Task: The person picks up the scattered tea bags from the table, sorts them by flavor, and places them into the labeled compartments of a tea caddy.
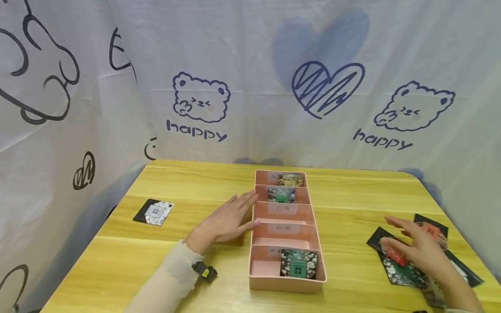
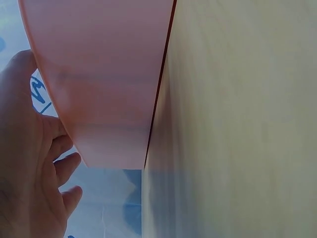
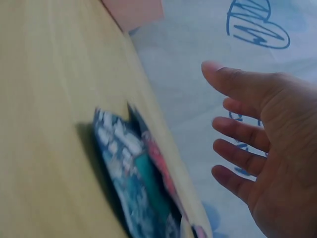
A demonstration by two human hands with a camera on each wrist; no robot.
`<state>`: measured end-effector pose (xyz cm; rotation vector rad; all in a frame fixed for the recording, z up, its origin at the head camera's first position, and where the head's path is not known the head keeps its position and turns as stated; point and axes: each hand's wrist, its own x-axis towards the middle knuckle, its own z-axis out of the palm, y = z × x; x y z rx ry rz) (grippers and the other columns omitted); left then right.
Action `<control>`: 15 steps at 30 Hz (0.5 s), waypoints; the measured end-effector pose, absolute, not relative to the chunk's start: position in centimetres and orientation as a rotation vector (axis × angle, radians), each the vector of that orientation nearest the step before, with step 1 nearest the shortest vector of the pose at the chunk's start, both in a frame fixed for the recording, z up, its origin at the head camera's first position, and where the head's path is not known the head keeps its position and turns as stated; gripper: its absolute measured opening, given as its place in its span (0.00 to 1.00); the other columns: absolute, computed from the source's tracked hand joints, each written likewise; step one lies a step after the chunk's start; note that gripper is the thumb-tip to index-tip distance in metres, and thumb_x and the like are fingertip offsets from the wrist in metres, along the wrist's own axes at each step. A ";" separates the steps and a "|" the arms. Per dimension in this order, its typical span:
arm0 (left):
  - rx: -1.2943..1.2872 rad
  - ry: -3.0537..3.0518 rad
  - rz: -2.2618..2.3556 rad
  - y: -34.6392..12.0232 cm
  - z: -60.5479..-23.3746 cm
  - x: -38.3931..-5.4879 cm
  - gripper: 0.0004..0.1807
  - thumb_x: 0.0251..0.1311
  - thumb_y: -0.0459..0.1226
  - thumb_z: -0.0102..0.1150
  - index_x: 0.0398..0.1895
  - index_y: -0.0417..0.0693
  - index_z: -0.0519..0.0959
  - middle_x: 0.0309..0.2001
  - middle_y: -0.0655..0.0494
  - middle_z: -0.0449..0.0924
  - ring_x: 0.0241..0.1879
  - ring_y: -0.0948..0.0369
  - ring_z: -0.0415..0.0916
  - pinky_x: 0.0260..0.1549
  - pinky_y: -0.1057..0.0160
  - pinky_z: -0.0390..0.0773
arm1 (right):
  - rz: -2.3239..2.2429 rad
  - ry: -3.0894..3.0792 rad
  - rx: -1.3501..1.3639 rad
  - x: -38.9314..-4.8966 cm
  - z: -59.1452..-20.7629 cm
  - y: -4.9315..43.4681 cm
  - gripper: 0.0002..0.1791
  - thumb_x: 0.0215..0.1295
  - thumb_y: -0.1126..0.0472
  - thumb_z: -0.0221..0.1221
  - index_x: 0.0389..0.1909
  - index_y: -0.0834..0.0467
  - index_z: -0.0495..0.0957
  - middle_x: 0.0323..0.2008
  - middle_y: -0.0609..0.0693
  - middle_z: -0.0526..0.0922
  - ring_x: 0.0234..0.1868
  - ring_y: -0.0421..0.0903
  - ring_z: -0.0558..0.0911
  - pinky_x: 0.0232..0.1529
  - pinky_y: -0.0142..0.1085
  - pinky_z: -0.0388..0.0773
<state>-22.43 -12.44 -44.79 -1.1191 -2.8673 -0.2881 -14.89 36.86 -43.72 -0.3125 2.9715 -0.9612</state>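
Note:
A long pink divided box (image 1: 289, 284) stands in the middle of the table. My left hand (image 1: 225, 221) rests its fingertips and thumb against the box's left rim, fingers fairly straight; the left wrist view shows this hand (image 2: 34, 148) along the box's side wall. Over a loose pile of flat sachets on the right, my right hand (image 1: 424, 252) hovers with spread fingers and holds nothing. Beneath it are a red-labelled sachet (image 1: 396, 257), a green-labelled sachet (image 1: 395, 276) and an orange-labelled sachet (image 1: 432, 230). The hand partly covers the pile.
Green-labelled sachets stand in the box's front compartment (image 1: 299, 263) and second compartment from the back (image 1: 281, 195). A yellow-labelled sachet (image 1: 290, 179) is in the rear compartment. At far left lies a white and black sachet (image 1: 158, 212). A printed curtain (image 1: 250, 108) hangs behind the table.

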 end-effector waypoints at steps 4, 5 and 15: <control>-1.100 -2.850 -0.262 -12.5 -44.8 -22.3 0.47 0.69 0.67 0.23 0.78 0.43 0.45 0.78 0.50 0.40 0.76 0.53 0.43 0.73 0.50 0.47 | -0.879 3.001 -0.324 -15.0 -44.4 37.5 0.42 0.64 0.48 0.64 0.71 0.67 0.61 0.63 0.72 0.68 0.60 0.73 0.67 0.49 0.68 0.69; -1.097 -2.848 -0.258 -12.5 -44.7 -22.2 0.46 0.70 0.67 0.23 0.78 0.43 0.46 0.78 0.50 0.40 0.76 0.53 0.43 0.73 0.50 0.47 | -0.853 3.012 -0.327 -15.0 -44.6 37.6 0.42 0.64 0.47 0.64 0.70 0.67 0.61 0.62 0.72 0.69 0.60 0.73 0.67 0.47 0.68 0.70; -1.101 -2.843 -0.200 -12.4 -44.8 -22.2 0.45 0.70 0.66 0.22 0.79 0.44 0.44 0.78 0.50 0.40 0.76 0.53 0.43 0.73 0.51 0.44 | -0.819 2.989 -0.269 -15.0 -45.6 39.2 0.46 0.63 0.45 0.64 0.70 0.71 0.58 0.63 0.75 0.66 0.59 0.76 0.66 0.47 0.69 0.68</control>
